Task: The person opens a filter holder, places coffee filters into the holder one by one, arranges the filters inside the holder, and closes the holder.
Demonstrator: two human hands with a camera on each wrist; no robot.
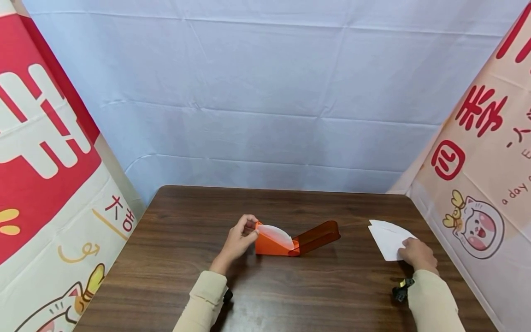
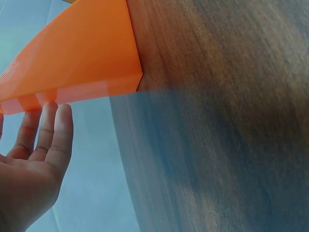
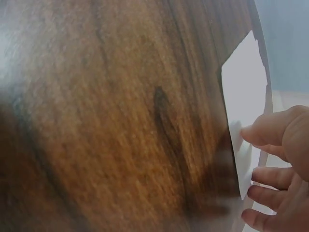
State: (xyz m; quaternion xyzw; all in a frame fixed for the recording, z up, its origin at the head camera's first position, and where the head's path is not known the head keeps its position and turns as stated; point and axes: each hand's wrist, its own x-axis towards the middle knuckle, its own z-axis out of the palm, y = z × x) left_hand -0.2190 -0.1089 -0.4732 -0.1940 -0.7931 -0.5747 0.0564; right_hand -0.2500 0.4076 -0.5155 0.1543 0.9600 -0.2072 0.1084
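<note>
An orange coffee filter box (image 1: pixel 269 245) stands on the table with its see-through lid (image 1: pixel 319 236) tipped out to the right. White paper filters (image 1: pixel 277 236) fill it. At its tall left end, my left hand (image 1: pixel 240 237) grips the upper edge. In the left wrist view, several fingers (image 2: pixel 63 130) lie against the orange end wall. Over at the right, my right hand (image 1: pixel 418 254) pinches white fan-shaped coffee filters (image 1: pixel 387 240) by their near right edge. The right wrist view shows the thumb on the face of the filters (image 3: pixel 244 92); the index fingertip is hidden behind them.
A dark wood-grain table (image 1: pixel 323 295) carries everything. A pale cloth (image 1: pixel 265 101) hangs behind its far edge. Printed cloths (image 1: pixel 477 175) with red lettering and cartoons flank both sides. A small black device (image 1: pixel 401 290) sits by the right cuff.
</note>
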